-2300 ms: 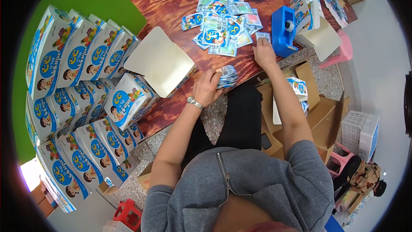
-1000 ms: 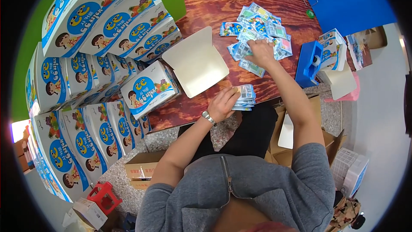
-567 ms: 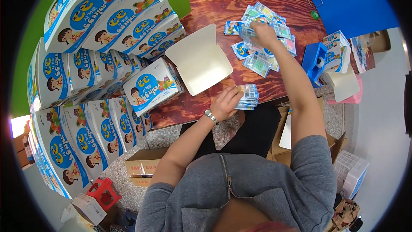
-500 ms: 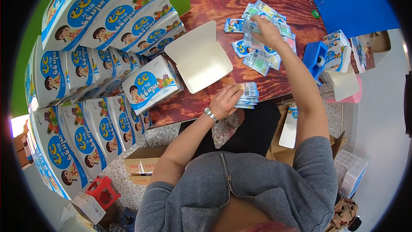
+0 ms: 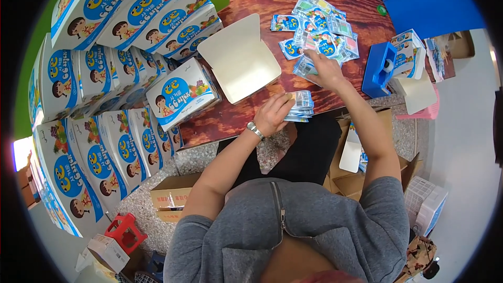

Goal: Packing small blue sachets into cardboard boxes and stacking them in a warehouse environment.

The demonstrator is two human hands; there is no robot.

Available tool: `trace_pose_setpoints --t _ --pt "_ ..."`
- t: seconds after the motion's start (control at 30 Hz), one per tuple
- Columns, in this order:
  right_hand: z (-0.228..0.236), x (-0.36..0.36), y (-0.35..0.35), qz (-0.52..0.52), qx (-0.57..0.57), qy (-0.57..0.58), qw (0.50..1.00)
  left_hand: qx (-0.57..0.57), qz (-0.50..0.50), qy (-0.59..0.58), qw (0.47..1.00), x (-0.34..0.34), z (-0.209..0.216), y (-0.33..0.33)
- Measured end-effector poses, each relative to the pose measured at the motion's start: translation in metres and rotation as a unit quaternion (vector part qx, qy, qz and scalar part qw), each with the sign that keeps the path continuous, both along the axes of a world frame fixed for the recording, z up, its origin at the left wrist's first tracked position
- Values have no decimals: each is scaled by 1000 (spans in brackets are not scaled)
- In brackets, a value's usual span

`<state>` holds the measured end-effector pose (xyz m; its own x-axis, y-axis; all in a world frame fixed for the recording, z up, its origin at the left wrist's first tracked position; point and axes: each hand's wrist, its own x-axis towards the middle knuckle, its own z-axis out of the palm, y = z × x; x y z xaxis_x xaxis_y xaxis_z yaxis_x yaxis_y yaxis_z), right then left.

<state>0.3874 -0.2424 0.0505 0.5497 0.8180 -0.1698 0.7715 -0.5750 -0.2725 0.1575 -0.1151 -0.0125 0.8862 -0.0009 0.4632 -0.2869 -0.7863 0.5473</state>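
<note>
My left hand (image 5: 274,115), with a watch at its wrist, holds a small neat stack of candy sachets (image 5: 302,99) at the table's near edge. Its fingers lie closed over the stack's left side. My right hand (image 5: 329,75) reaches to the near side of a loose pile of blue-and-white sachets (image 5: 320,21). The fingers of that hand are closed on a sachet (image 5: 302,67) there, partly hidden by them. Beyond my left hand an open white carton (image 5: 245,65) shows its bare inside, flap raised.
A closed printed box (image 5: 183,94) stands left of the open carton, before tall stacks of the same boxes (image 5: 68,178). At the table's right edge sits a blue tape dispenser (image 5: 378,71) beside another box (image 5: 408,52). Below right is a brown cardboard carton (image 5: 385,126).
My right hand has come back from the far middle of the pile to its near edge. My left hand stays on the stack. The whole view has shifted slightly.
</note>
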Motion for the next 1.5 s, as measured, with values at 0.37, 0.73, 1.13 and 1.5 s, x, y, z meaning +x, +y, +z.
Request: trace_pose_setpoints --t 0.37,0.73,1.13,1.5 --pt "18 14 -10 -29 76 126 989 -23 5 5 1000 0 0 -2" --pt "12 -2 -19 -32 52 151 987 -92 36 58 993 12 17 1" --pt "7 -24 -32 -14 127 170 977 -83 28 30 996 2 -6 1" --pt "7 -26 -35 -13 145 185 972 -74 18 12 997 -3 -5 0"
